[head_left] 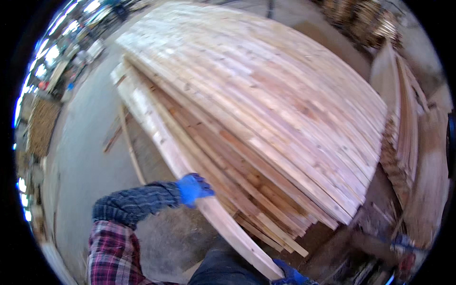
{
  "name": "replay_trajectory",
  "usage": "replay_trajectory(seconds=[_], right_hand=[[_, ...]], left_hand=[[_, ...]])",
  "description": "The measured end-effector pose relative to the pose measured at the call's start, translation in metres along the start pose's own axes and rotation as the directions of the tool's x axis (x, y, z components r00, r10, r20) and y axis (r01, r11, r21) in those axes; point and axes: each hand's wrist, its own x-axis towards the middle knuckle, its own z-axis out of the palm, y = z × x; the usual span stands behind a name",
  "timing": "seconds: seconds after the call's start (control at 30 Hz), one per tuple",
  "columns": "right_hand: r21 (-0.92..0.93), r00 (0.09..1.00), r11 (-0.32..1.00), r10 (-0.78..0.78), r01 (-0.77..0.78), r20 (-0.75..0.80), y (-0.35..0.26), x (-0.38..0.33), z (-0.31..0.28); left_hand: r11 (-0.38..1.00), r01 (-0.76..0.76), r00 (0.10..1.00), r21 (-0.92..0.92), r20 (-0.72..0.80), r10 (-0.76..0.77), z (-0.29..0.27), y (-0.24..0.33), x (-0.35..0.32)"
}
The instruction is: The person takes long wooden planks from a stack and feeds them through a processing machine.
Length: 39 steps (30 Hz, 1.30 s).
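Right hand: the blue-gloved right hand (290, 276) sits at the bottom edge, under the near end of a long pale plank (190, 164); only part of it shows, and I cannot tell how far the fingers are closed.
Left hand: the left hand (194, 189), also in a blue glove, lies on the plank's left edge further up its length, fingers curled over the wood and gripping it; a dark knitted cuff and a red plaid sleeve (111, 251) lead back from it.
Plank: it runs from the lower middle up and to the left, along the left side of the stack, resting against it.
Stack: a broad stack of boards (266, 99) fills the middle, its staggered near ends stepped down toward the right hand.
Floor: grey concrete floor (88, 156) to the left, with a thin loose strip (130, 147) lying on it beside the stack.
Far right: more lumber (403, 123) piled alongside, well apart from both hands.
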Motion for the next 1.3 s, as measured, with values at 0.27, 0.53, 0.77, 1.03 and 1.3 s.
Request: replay_trajectory(seconds=[0.27, 0.53, 0.77, 1.03, 1.3], right_hand=[[-0.354, 0.899, 0.935, -0.153, -0.002, -0.410, 0.066, -0.134, 0.058], [-0.577, 0.732, 0.700, -0.114, -0.421, -0.672, 0.115, -0.256, 0.077], [-0.268, 0.194, 0.626, -0.185, -0.733, -0.963, 0.144, -0.347, 0.077], [-0.316, 0.277, 0.618, -0.162, -0.720, -0.947, 0.127, -0.292, 0.067], [-0.366, 0.336, 0.659, -0.179, -0.657, -0.925, 0.210, -0.345, 0.064]], left_hand=[[0.966, -0.242, 0.957, 0.092, 0.189, 0.221, 0.020, 0.007, 0.049], [0.958, -0.191, 0.916, 0.215, -0.311, 0.252, -0.011, 0.163, 0.027], [0.954, -0.160, 0.844, 0.254, -0.466, 0.265, -0.094, 0.347, 0.062], [0.952, -0.197, 0.876, 0.234, -0.395, 0.278, -0.133, 0.513, 0.138], [0.863, -0.498, 0.689, 0.081, -0.567, 0.451, -0.106, 0.535, 0.143]])
